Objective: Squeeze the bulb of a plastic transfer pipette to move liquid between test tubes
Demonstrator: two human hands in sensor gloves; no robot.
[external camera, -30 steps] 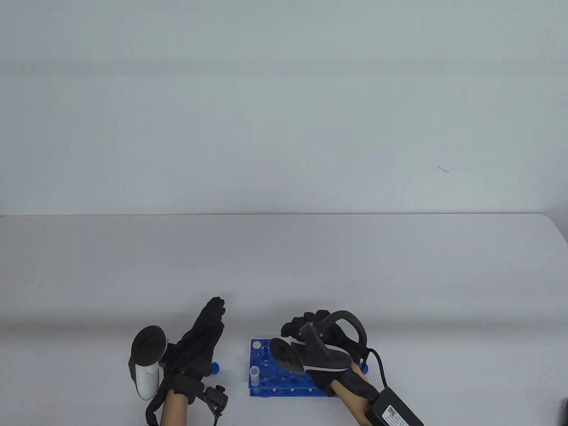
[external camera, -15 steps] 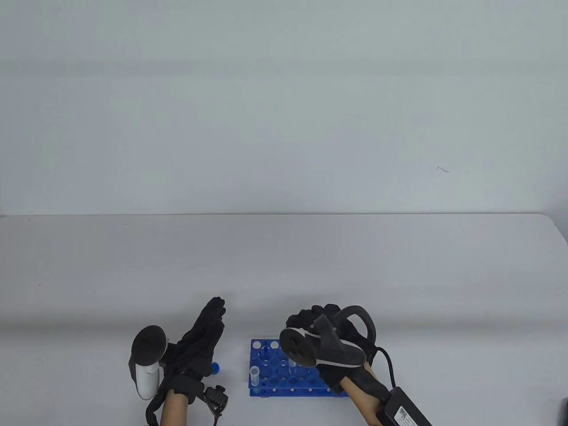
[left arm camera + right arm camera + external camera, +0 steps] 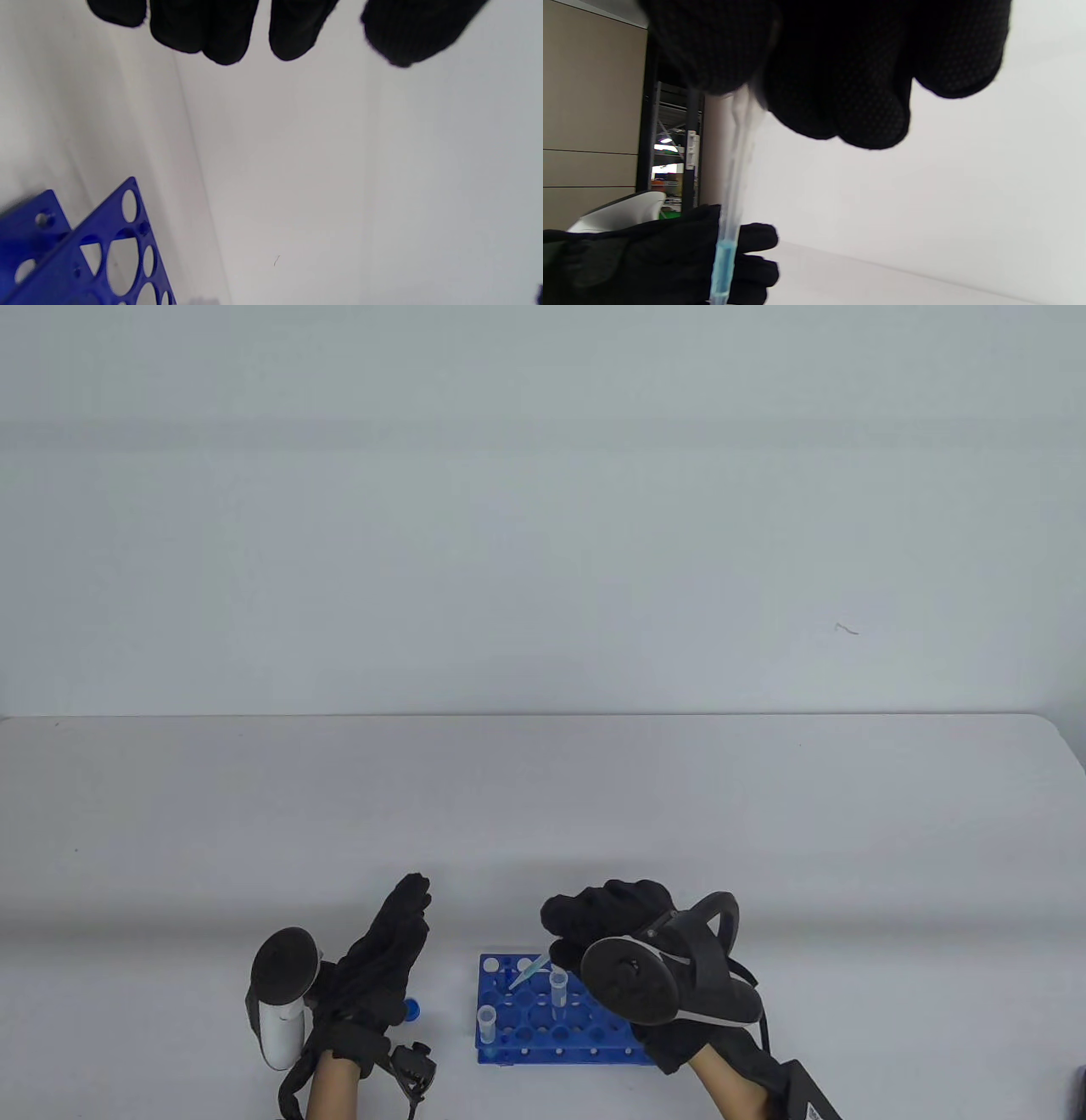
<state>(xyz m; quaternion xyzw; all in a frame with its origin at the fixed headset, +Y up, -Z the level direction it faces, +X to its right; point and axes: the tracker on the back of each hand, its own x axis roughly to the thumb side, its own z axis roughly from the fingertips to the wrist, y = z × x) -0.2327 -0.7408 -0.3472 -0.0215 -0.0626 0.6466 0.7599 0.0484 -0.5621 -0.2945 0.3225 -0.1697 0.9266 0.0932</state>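
1. Table view, from the left: the left hand [image 3: 382, 959] rests flat on the table [image 3: 170, 814], fingers loosely out, holding nothing.
2. A blue cap [image 3: 412, 1009] sits just beside it.
3. Next, the blue test tube rack [image 3: 543, 1033] with two tubes [image 3: 486, 1022] standing up.
4. The right hand [image 3: 619, 925] pinches a transfer pipette [image 3: 729, 220] over the rack, blue liquid in its stem.
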